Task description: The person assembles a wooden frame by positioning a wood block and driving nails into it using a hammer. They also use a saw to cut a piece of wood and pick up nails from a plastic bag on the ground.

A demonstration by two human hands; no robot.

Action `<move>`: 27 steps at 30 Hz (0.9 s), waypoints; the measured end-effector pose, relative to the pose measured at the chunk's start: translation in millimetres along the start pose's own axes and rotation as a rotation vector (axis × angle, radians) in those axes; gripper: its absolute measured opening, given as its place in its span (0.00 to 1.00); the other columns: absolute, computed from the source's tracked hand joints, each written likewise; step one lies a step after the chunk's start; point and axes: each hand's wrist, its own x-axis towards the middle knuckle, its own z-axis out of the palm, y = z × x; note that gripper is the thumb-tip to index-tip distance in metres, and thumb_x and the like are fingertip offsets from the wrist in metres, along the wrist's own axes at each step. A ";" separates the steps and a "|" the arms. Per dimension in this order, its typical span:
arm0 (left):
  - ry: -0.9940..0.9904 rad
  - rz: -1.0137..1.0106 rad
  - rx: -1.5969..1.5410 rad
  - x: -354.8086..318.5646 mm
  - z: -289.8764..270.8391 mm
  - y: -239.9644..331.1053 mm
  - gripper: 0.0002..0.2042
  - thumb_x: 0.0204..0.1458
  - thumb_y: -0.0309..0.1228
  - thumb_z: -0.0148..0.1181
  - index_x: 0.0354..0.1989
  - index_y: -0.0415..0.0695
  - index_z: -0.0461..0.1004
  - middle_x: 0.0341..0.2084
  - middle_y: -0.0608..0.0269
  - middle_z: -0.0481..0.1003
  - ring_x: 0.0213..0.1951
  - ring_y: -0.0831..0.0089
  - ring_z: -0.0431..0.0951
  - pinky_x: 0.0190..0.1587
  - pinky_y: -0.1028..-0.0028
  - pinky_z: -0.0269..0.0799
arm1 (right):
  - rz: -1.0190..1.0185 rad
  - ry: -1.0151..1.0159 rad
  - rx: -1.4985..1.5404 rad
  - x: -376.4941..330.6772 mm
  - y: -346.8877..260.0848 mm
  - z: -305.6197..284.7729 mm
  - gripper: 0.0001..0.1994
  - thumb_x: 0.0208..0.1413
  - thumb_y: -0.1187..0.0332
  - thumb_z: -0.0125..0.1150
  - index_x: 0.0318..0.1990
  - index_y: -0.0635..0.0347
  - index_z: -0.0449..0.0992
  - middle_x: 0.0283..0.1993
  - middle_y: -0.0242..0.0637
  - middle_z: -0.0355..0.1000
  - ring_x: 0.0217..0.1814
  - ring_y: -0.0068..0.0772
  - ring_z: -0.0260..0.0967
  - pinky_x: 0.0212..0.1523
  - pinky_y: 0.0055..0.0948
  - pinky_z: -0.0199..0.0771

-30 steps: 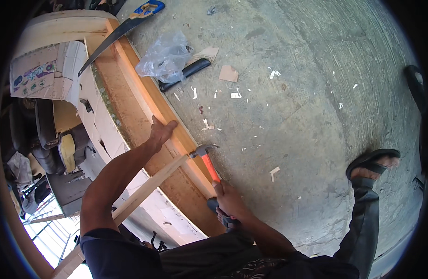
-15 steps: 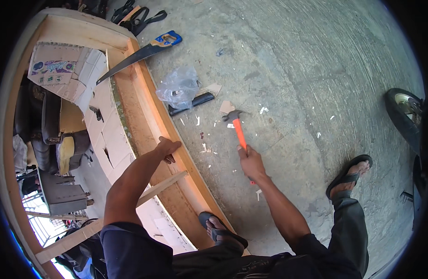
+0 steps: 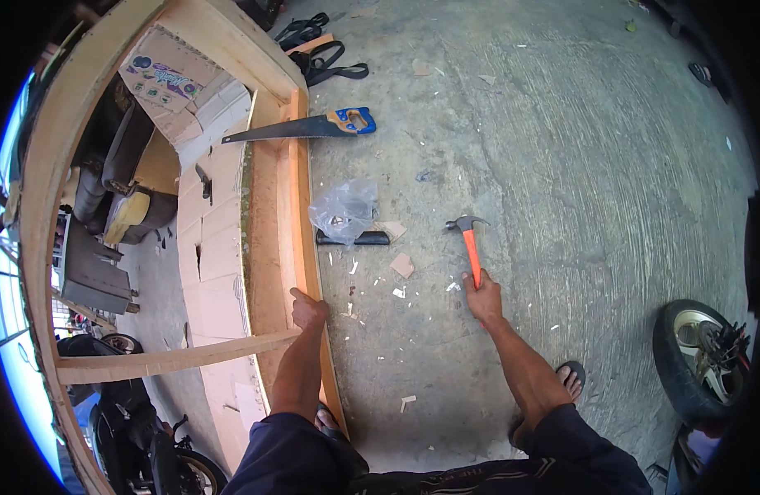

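Note:
My right hand (image 3: pixel 484 299) is closed around the orange handle of a claw hammer (image 3: pixel 472 252). Its dark head is raised above the concrete floor, pointing away from me. On the long wooden rail (image 3: pixel 300 223) of a large wooden frame rests my left hand (image 3: pixel 310 313), one digit stretched inward and the others curled at the rail; their tips are partly hidden. Right behind that hand, a thin wooden crosspiece (image 3: pixel 182 358) meets the rail. Farther along, a handsaw (image 3: pixel 310 127) with a blue and tan handle lies across the rail.
Beside the rail lie a clear plastic bag (image 3: pixel 344 208), a black tube-like object (image 3: pixel 363 238) and scattered scraps. Cardboard sheets (image 3: pixel 219 289) line the frame's inside. Black straps (image 3: pixel 335 66) lie at the far end. A motorcycle wheel (image 3: pixel 695 363) stands at right, a motorcycle (image 3: pixel 132 429) at lower left.
My view has swung, and the frame now runs more upright. The hammer, still in my right hand, is farther from the rail. My left hand stays at the rail, its fingers more curled.

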 end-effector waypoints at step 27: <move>0.211 0.605 -0.269 9.9 -30.2 140.2 0.26 0.49 0.35 0.68 0.57 0.42 0.72 0.58 0.39 0.65 0.59 0.44 0.66 0.59 0.52 0.67 | 0.199 -0.779 -0.115 36.9 -23.3 -51.0 0.19 0.62 0.50 0.60 0.36 0.61 0.72 0.23 0.36 0.71 0.19 0.29 0.69 0.24 0.34 0.73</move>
